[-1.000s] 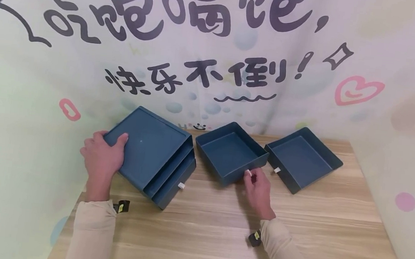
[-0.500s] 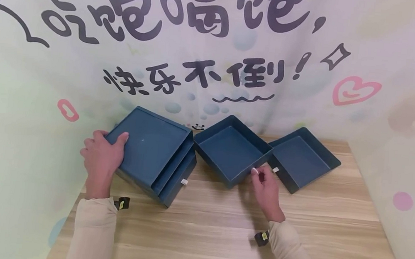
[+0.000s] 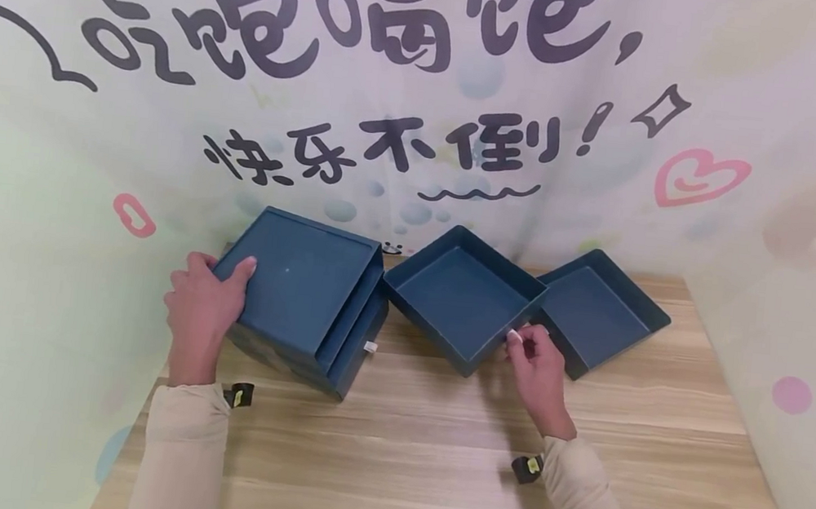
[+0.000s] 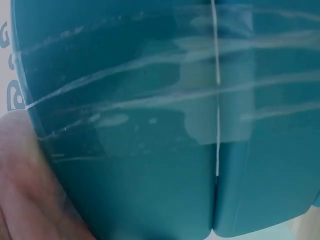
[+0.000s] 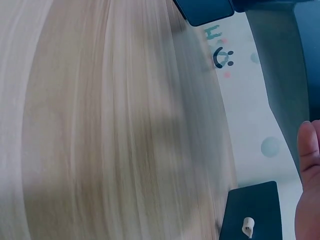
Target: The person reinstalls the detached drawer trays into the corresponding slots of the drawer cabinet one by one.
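Observation:
My left hand (image 3: 204,304) grips the left side of a dark blue drawer cabinet (image 3: 295,276), thumb on its top and fingers down the side. The left wrist view shows clear tape strips (image 4: 220,85) across the cabinet's wall. The cabinet's upper slots are bare of drawers, and a lower drawer with a white tab (image 3: 370,347) sits in it. My right hand (image 3: 537,365) pinches the front of a loose blue drawer (image 3: 462,301) at its white tab. That drawer has nothing in it and overlaps a second loose drawer (image 3: 586,321) on the right.
A wooden table (image 3: 388,466) lies under everything. Behind it hangs a pale printed backdrop (image 3: 417,157) with black lettering. The second drawer's white tab (image 5: 248,227) shows low in the right wrist view. Black wrist cameras (image 3: 526,468) sit at both sleeves.
My right hand has moved right with the pinched drawer, which now overlaps more of the second one. The cabinet has turned and tilted slightly under my left hand.

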A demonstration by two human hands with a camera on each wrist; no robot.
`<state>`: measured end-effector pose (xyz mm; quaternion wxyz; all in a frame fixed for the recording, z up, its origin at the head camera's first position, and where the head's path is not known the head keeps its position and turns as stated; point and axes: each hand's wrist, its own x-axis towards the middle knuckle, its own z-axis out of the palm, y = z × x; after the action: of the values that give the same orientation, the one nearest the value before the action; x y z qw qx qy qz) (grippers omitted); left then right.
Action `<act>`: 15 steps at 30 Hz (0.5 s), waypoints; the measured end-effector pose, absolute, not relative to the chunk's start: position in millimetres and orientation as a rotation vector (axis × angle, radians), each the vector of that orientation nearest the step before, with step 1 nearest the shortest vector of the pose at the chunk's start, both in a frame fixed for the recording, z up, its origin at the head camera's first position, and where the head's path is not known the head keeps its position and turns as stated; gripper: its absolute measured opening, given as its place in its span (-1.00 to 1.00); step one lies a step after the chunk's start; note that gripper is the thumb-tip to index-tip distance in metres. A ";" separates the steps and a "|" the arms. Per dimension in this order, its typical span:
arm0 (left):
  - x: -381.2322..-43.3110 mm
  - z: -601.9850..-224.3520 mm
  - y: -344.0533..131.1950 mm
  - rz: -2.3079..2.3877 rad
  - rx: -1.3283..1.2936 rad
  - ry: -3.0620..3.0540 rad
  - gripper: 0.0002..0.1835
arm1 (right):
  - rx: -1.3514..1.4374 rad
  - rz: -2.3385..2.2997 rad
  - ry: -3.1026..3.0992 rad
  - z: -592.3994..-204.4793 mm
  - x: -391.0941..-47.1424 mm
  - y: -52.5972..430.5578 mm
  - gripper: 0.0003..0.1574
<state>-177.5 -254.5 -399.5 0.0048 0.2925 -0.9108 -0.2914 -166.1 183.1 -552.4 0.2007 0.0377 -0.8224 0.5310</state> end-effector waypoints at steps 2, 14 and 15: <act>-177.7 -399.2 -255.4 -0.904 0.911 -2.862 -0.04 | 0.098 1.480 -2.305 -546.7 -163.8 182.0 -0.88; -178.6 -400.5 -255.2 -0.885 0.888 -2.867 -0.03 | 0.124 1.507 -2.315 -515.9 -151.9 174.7 -0.90; -178.7 -400.6 -254.9 -0.888 0.889 -2.866 -0.03 | 0.127 1.509 -2.315 -515.9 -151.7 175.0 -0.90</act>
<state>-178.7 -254.9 -400.6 0.0059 0.2842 -0.9158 -0.2838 -151.7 175.0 -515.9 0.1866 0.0450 -0.8222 0.5359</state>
